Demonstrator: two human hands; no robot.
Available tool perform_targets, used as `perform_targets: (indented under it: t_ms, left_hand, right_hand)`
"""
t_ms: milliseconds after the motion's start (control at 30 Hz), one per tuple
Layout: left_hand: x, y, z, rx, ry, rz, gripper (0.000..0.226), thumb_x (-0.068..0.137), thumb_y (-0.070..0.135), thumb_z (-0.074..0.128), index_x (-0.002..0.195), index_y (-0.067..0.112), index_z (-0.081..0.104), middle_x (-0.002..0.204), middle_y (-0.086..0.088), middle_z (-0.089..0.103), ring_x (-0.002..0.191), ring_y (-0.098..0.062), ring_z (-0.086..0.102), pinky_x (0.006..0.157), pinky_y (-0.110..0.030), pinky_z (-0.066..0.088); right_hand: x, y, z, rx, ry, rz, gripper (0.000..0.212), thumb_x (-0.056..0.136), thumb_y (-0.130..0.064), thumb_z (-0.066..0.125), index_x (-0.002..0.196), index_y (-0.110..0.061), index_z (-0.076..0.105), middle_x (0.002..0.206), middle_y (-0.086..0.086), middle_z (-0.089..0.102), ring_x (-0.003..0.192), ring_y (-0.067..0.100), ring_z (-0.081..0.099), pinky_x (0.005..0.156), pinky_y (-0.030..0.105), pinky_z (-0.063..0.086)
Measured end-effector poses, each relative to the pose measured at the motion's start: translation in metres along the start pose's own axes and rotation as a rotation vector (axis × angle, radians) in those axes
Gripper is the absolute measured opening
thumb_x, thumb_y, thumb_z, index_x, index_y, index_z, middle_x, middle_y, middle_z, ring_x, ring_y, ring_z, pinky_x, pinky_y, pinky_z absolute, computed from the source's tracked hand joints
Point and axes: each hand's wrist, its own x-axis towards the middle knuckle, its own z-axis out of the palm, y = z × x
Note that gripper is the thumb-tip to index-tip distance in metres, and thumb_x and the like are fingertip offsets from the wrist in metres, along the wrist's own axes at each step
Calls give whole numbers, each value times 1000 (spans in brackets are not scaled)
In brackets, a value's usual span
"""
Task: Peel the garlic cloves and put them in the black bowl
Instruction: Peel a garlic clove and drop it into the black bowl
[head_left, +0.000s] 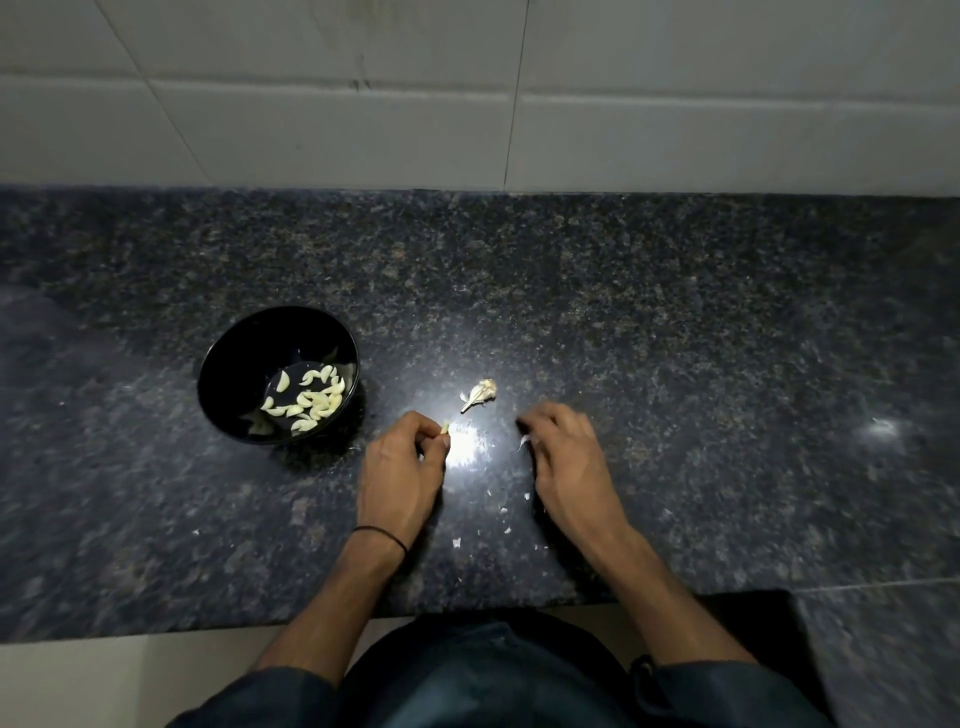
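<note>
Your left hand (402, 467) pinched one garlic clove (445, 427) between thumb and curled fingertips. The clove poked out just past the knuckles, above the bright glare on the stone. Your right hand (566, 452), blurred, hung well apart from the clove with its fingers bent downward. One pale sliver of skin (523, 442) showed at its fingertips, but you could not tell whether they held it. Between and just beyond the two hands lay one stripped garlic stem (480, 394) on the granite countertop (675, 322). A handful of small skin flakes (456, 542) lay scattered nearer your body. One black band (382, 531) circled your left wrist. To the left of the left hand stood the one black bowl (218, 358), upright, with some twenty peeled cloves (311, 400) heaped on its floor, too crowded for an exact count. White wall tiles (363, 130) rose behind the counter.
</note>
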Motion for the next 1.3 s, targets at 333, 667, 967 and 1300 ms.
perform_targets:
  t_ms: [333, 667, 967, 1300]
  left_hand:
    - [-8, -5, 2, -25, 5, 61, 12, 90, 7, 63, 96, 17, 63, 80, 7, 60, 71, -11, 55, 68, -27, 46]
    - [-35, -5, -6, -30, 48, 29, 11, 95, 10, 60, 105, 14, 63, 89, 4, 60, 75, -6, 55, 68, -13, 42]
    - [-62, -4, -6, 6, 77, 70, 16, 92, 3, 63, 107, 11, 64, 103, 1, 58, 89, -12, 57, 80, -23, 48]
    - [-72, 2, 7, 64, 135, 54, 14, 89, -1, 61, 98, 10, 62, 107, 3, 55, 99, -18, 56, 90, -39, 50]
  right_hand:
    - [-50, 3, 3, -92, -197, -324, 42, 102, -37, 52, 131, -7, 59, 134, 7, 54, 122, 24, 51, 109, 31, 41]
    - [-48, 10, 13, -23, -86, -455, 24, 99, -14, 49, 112, -5, 67, 116, 7, 63, 98, 25, 59, 86, 33, 50]
    - [-14, 4, 4, 118, -47, -375, 37, 102, -26, 43, 111, -5, 73, 102, 8, 69, 91, 27, 63, 79, 35, 53]
    - [-9, 18, 2, -99, -297, -637, 40, 89, 1, 56, 129, -2, 58, 130, 9, 53, 119, 26, 49, 94, 37, 53]
